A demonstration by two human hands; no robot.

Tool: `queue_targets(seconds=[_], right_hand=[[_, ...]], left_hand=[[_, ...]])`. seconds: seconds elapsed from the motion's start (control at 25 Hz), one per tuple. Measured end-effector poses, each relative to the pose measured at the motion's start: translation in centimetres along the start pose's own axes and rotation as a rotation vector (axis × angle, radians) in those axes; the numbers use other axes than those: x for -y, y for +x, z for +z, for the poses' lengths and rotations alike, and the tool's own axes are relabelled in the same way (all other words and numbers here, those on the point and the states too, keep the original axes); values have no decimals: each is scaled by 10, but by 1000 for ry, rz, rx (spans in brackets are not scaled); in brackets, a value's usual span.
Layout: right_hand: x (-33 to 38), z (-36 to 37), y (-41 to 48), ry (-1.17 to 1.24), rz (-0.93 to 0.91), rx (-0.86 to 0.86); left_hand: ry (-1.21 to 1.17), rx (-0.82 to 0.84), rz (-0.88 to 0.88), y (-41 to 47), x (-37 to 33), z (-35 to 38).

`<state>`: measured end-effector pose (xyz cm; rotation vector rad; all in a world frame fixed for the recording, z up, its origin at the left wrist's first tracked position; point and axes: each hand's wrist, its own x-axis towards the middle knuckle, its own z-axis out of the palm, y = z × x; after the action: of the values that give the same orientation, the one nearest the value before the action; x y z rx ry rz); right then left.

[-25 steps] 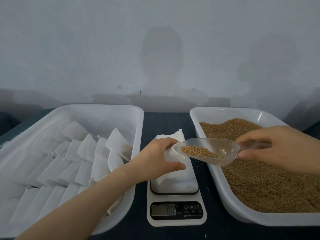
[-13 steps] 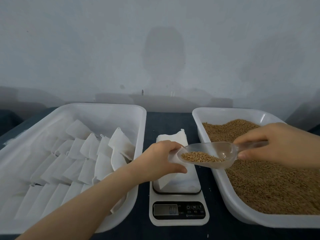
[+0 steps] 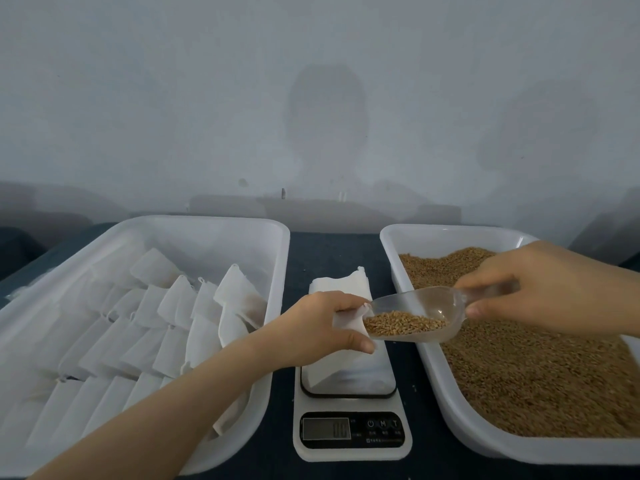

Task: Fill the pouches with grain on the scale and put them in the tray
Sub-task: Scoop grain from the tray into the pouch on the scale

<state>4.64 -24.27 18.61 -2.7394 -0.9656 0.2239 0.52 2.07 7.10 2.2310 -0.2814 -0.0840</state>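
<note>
**Left hand** (image 3: 322, 327): reaches in over the scale. The fingers curl above and the thumb sits below, pinching the mouth of one small white fabric pouch (image 3: 348, 322), which is held in the air above the weighing platform.

**Right hand** (image 3: 540, 292): fingers and thumb are closed round the handle of a clear plastic scoop (image 3: 446, 306). The scoop is held nearly level, with its front lip at the pouch mouth.

**Golden-brown grain** (image 3: 403, 323): a small heap lies in the front half of the scoop.

**White digital kitchen scale** (image 3: 351, 453): stands centre on the dark blue tabletop (image 3: 332, 251), between the two trays. A stack of flat white pouches (image 3: 349, 372) lies on its platform and runs past the far edge. The display digits are too blurred to read.

**White rectangular plastic tray** (image 3: 207, 225), left: holds overlapping rows of white drawstring pouches (image 3: 173, 306). Whether these are filled cannot be told.

**Second white plastic tray** (image 3: 433, 233), right: holds the bulk grain supply (image 3: 536, 375), with the right hand above it.

**Pale grey wall** (image 3: 311, 98): stands behind the table.
</note>
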Motion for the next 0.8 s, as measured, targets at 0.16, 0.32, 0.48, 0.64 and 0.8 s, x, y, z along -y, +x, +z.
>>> queue_targets(seconds=[0.16, 0.32, 0.48, 0.64, 0.8], right_hand=[[5, -12, 5, -146, -13, -5], [4, -10, 5, -127, 5, -9], [1, -5, 4, -16, 18, -13], [5, -13, 9, -168, 23, 10], [22, -29, 20, -365, -10, 36]], left_hand=[[-45, 17, 27, 5, -6, -5], [-29, 60, 22, 10, -12, -7], [94, 76, -27, 12, -12, 6], [57, -44, -1, 15, -14, 13], [-9, -98, -24, 15, -12, 16]])
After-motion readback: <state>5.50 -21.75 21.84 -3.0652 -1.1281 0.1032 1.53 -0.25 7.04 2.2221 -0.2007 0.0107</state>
